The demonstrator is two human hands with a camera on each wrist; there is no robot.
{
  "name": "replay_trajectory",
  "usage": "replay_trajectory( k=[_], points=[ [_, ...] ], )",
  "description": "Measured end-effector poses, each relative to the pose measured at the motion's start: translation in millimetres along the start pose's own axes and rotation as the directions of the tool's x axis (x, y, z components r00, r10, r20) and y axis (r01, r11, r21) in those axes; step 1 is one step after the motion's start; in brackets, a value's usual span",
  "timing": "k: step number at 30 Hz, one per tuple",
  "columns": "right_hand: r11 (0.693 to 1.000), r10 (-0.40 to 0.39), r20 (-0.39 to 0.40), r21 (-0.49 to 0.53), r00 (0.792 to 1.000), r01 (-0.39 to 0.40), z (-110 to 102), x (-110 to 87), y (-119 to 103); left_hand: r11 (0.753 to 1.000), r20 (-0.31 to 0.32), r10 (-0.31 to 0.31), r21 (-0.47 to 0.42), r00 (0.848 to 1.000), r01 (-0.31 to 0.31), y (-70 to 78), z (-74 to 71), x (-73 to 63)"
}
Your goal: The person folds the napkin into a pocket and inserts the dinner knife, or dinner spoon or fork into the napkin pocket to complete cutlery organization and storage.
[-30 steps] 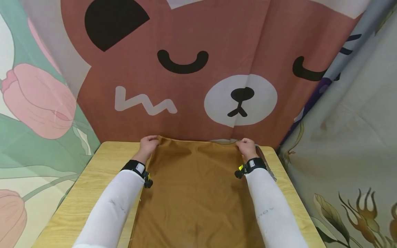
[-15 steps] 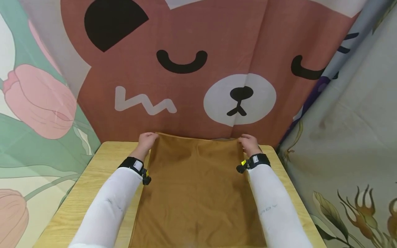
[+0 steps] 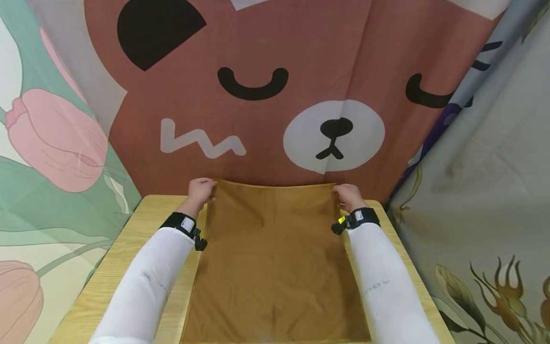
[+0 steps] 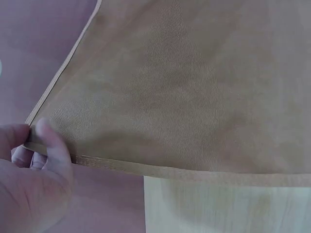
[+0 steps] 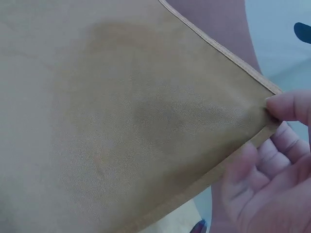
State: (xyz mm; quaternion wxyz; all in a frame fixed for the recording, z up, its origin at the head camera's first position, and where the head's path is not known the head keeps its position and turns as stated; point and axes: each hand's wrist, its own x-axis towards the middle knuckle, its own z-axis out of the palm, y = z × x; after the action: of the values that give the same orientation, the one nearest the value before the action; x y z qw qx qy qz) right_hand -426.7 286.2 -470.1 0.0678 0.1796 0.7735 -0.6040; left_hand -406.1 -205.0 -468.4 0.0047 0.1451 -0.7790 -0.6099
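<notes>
A brown cloth point(image 3: 275, 258) with a stitched hem is stretched between both hands, its far edge raised off the table. The left hand point(image 3: 200, 191) pinches the far left corner; in the left wrist view, thumb and fingers point(image 4: 56, 145) meet at that corner of the cloth point(image 4: 160, 97). At the far right corner, the right hand point(image 3: 350, 196) pinches the cloth point(image 5: 146, 111) between thumb and fingertips point(image 5: 282, 108). Toward the person, the near part of the cloth lies over the table, with faint creases down its middle.
The wooden table point(image 3: 159, 224) shows on both sides of the cloth. Behind its far edge hangs a curtain with a bear print point(image 3: 258, 143). Patterned curtains stand close on the left point(image 3: 56, 143) and right point(image 3: 472, 191).
Both hands have lifted the cloth's far edge higher and drawn it slightly wider and straighter. A dark, shiny-edged item seen beside the right wrist earlier is now out of sight.
</notes>
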Motion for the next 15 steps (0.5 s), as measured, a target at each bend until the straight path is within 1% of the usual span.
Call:
replay_trajectory(
  k=[2,5,7,12,15],
  points=[
    [0.999,-0.025,0.004,0.036,1.0,0.025,0,0.1,-3,0.999,0.009,-0.01,-0.036,1.0,0.011,2.6,-1.1,0.1],
    [0.996,-0.052,-0.006,0.068,0.999,0.052,1,0.7,-7,0.998,0.01,-0.02,-0.055,1.0,0.021,7.5,-3.8,-1.0],
    [0.995,-0.071,-0.007,0.068,0.997,0.072,0,0.2,-11,0.998,0.01,-0.025,-0.061,1.0,0.025,11.4,-6.2,-1.9],
    [0.992,-0.107,-0.025,0.068,0.994,0.108,-1,-2.2,-19,0.997,0.015,-0.006,-0.077,1.0,0.007,19.3,-13.1,-2.1],
    [0.99,-0.116,-0.026,0.079,0.993,0.118,-2,-3.8,-22,0.996,0.018,0.007,-0.089,1.0,-0.005,22.1,-16.5,-0.2]
  ],
)
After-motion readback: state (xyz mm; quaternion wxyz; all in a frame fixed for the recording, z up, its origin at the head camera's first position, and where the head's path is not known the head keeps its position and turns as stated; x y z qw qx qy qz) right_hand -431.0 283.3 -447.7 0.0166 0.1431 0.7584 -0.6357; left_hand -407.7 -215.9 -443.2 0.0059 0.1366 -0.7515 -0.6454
